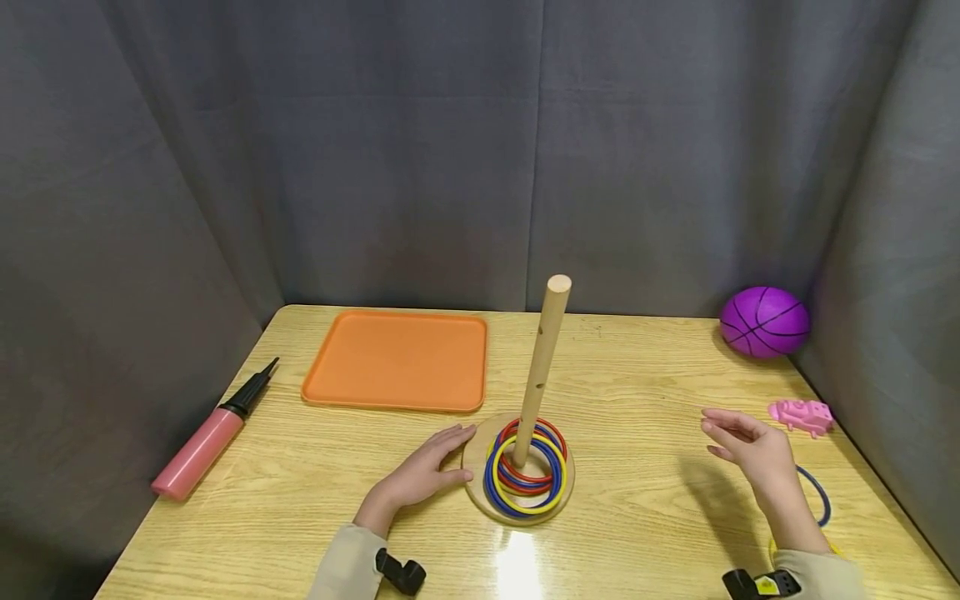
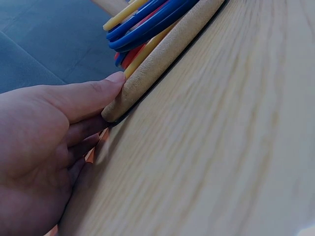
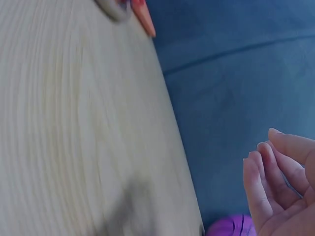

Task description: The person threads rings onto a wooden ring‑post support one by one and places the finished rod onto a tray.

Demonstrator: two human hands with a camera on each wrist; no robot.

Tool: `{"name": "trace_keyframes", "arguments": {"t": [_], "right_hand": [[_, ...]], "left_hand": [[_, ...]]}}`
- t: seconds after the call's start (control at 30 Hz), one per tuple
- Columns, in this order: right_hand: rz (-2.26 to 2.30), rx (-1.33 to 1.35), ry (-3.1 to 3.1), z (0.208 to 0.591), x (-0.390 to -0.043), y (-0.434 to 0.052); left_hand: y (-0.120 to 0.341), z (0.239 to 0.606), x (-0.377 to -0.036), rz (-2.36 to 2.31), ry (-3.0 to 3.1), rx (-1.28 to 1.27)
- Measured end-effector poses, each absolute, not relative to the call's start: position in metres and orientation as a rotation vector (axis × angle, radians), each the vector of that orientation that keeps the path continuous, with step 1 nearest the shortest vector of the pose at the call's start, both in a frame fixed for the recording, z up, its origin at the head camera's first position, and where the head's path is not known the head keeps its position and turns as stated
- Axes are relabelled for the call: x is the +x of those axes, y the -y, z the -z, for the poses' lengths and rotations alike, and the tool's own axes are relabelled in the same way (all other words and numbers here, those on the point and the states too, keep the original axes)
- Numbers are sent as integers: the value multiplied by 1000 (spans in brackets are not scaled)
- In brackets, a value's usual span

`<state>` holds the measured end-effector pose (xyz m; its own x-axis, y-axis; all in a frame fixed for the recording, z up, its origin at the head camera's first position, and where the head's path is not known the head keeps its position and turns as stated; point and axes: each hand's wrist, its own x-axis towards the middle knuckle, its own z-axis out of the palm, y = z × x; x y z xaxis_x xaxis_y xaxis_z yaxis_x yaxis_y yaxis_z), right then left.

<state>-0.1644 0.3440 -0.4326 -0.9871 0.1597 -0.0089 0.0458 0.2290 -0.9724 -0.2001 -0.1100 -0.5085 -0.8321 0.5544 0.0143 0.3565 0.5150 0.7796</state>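
Observation:
A wooden ring-toss stand with an upright post (image 1: 543, 367) is on the table, red, blue and yellow rings (image 1: 558, 475) stacked loosely around its foot. My left hand (image 1: 423, 473) rests at the left edge of the round base (image 1: 477, 454). In the left wrist view the thumb (image 2: 96, 93) touches the base's rim (image 2: 152, 64), and the other fingers are partly hidden behind it. Above the table at the right hovers my right hand (image 1: 750, 450), fingers loosely bent, holding nothing. A blue ring (image 1: 825, 500) and a yellow ring (image 1: 772, 550) lie near the right forearm, partly covered.
An orange tray (image 1: 397, 362) lies behind and left of the stand. Along the left edge is a pink hand pump (image 1: 198, 454) with a black nozzle. A purple ball (image 1: 765, 322) and a pink toy (image 1: 802, 416) occupy the right side. Grey curtains surround the table.

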Motion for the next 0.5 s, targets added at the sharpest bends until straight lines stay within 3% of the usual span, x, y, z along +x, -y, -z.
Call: {"name": "trace_keyframes", "arguments": {"t": [0.5], "right_hand": [[-1851,-293,2305,448,-158,-419]], "left_hand": [[111,510,-201,-1212,-2517,786]]}}
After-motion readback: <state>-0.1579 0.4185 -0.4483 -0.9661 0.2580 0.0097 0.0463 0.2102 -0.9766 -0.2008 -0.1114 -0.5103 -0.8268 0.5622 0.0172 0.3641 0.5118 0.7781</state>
